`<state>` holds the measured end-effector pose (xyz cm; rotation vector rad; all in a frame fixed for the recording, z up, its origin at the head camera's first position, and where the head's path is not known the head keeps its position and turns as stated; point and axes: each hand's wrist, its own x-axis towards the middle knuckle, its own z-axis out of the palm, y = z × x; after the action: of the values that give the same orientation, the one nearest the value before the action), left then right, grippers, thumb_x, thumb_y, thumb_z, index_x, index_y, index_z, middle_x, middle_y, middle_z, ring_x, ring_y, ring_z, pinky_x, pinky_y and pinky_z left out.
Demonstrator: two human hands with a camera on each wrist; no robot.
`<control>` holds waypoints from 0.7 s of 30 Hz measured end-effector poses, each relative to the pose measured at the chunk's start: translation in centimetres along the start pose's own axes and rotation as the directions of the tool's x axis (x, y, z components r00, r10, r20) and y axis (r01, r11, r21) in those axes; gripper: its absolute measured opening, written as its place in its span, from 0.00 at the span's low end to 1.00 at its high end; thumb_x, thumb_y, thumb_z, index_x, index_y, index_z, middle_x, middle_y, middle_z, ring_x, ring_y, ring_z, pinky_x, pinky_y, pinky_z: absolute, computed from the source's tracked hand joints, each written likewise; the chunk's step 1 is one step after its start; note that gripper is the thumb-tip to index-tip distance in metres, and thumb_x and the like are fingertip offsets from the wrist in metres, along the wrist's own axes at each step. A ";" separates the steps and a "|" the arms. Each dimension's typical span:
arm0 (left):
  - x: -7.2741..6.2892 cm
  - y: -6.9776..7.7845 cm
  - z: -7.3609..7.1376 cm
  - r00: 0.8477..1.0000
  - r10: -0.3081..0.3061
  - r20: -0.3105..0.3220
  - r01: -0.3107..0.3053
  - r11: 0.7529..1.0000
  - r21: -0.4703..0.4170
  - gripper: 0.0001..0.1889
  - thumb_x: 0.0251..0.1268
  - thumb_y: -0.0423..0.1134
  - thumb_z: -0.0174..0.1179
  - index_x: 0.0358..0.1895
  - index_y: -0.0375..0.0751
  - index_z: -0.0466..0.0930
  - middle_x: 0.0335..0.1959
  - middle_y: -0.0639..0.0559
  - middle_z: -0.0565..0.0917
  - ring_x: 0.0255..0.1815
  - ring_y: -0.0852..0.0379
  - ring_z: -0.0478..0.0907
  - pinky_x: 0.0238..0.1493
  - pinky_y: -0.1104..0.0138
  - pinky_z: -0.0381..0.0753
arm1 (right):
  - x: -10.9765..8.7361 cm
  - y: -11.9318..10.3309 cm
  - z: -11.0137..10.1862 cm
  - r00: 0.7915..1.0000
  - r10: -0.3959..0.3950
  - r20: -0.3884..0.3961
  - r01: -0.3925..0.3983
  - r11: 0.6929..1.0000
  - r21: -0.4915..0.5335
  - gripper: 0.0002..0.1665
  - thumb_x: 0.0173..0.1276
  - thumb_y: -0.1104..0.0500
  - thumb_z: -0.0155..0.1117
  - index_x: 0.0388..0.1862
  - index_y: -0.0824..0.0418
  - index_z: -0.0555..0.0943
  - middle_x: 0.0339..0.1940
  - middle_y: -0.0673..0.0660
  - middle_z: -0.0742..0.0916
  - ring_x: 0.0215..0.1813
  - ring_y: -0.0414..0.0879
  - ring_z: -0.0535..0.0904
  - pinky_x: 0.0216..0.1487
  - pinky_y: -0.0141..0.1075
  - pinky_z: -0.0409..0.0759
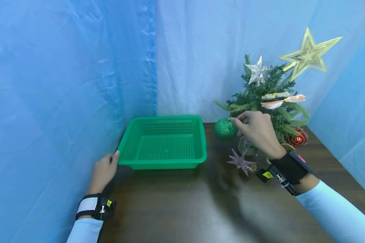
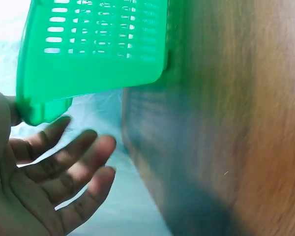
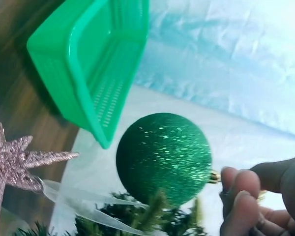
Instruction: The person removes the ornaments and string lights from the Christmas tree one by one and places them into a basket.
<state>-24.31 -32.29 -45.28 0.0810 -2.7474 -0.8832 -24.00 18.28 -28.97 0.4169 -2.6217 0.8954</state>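
Note:
My right hand [image 1: 255, 130] pinches the gold cap [image 3: 215, 177] of a glittery green bauble [image 1: 225, 128], in front of a small Christmas tree [image 1: 269, 89]. In the right wrist view the bauble [image 3: 164, 158] hangs from the fingertips [image 3: 245, 183] above some branches. Below that hand a pink glitter star [image 1: 241, 162] dangles on a clear ribbon. At its near left corner, an empty green plastic basket [image 1: 167, 164] is held by my left hand [image 1: 103, 170], thumb on the rim. The left wrist view shows the other fingers [image 2: 96, 147] spread below the basket's rim [image 2: 37, 115].
On the tree sit a gold star [image 1: 308, 55], a silver star [image 1: 258, 71] and pale bows [image 1: 283, 100]. A red bauble [image 1: 297, 137] is low at the right. Blue curtains [image 1: 64, 84] enclose the dark wooden table [image 1: 170, 202].

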 end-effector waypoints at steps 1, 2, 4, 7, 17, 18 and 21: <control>-0.1 -0.2 0.1 1.000 -0.021 0.016 0.021 0.999 -0.027 0.31 0.85 0.59 0.38 0.42 0.31 0.76 0.28 0.41 0.79 0.28 0.48 0.78 0.30 0.57 0.72 | 0.0 0.3 0.2 1.000 0.014 -0.007 -0.014 1.000 0.020 0.21 0.81 0.47 0.58 0.52 0.63 0.86 0.22 0.54 0.85 0.16 0.45 0.78 0.21 0.39 0.77; -0.2 -0.4 0.3 0.999 -0.040 0.029 0.041 0.998 -0.057 0.32 0.85 0.60 0.37 0.42 0.32 0.75 0.27 0.42 0.79 0.26 0.49 0.78 0.29 0.58 0.72 | 0.1 0.5 0.4 1.000 0.016 -0.015 -0.016 0.999 0.036 0.22 0.81 0.46 0.57 0.53 0.63 0.86 0.22 0.55 0.85 0.16 0.46 0.78 0.21 0.39 0.77; -0.4 -0.7 0.5 0.996 -0.066 0.053 0.072 0.990 -0.123 0.32 0.85 0.61 0.36 0.43 0.31 0.74 0.29 0.40 0.82 0.27 0.50 0.81 0.29 0.59 0.75 | 0.4 0.7 0.9 0.999 0.018 -0.043 -0.015 0.997 0.075 0.23 0.81 0.45 0.57 0.55 0.62 0.86 0.23 0.56 0.86 0.16 0.47 0.78 0.21 0.39 0.77; -0.5 -0.8 0.7 0.990 -0.102 0.099 0.122 0.969 -0.215 0.33 0.84 0.62 0.35 0.47 0.30 0.72 0.33 0.38 0.83 0.29 0.51 0.84 0.31 0.60 0.80 | 0.8 0.7 1.4 0.995 0.013 -0.101 -0.001 0.993 0.118 0.22 0.81 0.45 0.58 0.57 0.61 0.85 0.22 0.56 0.86 0.15 0.48 0.77 0.21 0.39 0.76; -0.2 -0.4 1.3 0.981 -0.145 0.133 0.177 0.944 -0.280 0.35 0.83 0.64 0.34 0.49 0.30 0.71 0.35 0.37 0.83 0.28 0.54 0.82 0.32 0.61 0.82 | 1.4 1.0 1.6 0.980 0.104 -0.169 -0.071 0.978 0.195 0.22 0.78 0.44 0.62 0.56 0.60 0.86 0.20 0.58 0.86 0.12 0.51 0.75 0.15 0.41 0.70; -0.1 -0.3 1.3 0.980 -0.150 0.130 0.181 0.944 -0.276 0.35 0.83 0.64 0.34 0.49 0.30 0.71 0.34 0.37 0.83 0.28 0.54 0.82 0.31 0.61 0.82 | 1.5 1.0 1.7 0.979 0.107 -0.173 -0.073 0.978 0.195 0.22 0.78 0.44 0.62 0.56 0.59 0.86 0.20 0.58 0.86 0.12 0.51 0.75 0.15 0.39 0.70; 0.3 0.0 1.6 0.979 -0.154 0.134 0.186 0.944 -0.274 0.34 0.84 0.63 0.34 0.49 0.30 0.71 0.34 0.38 0.83 0.28 0.54 0.82 0.31 0.61 0.82 | 1.6 1.2 1.9 0.972 0.126 -0.198 -0.087 0.977 0.193 0.21 0.78 0.45 0.62 0.55 0.58 0.87 0.19 0.58 0.85 0.12 0.49 0.73 0.16 0.37 0.69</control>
<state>-24.98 -31.40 -46.50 0.2242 -2.7092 -1.3615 -26.29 17.77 -30.39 0.2138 -2.3968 1.1555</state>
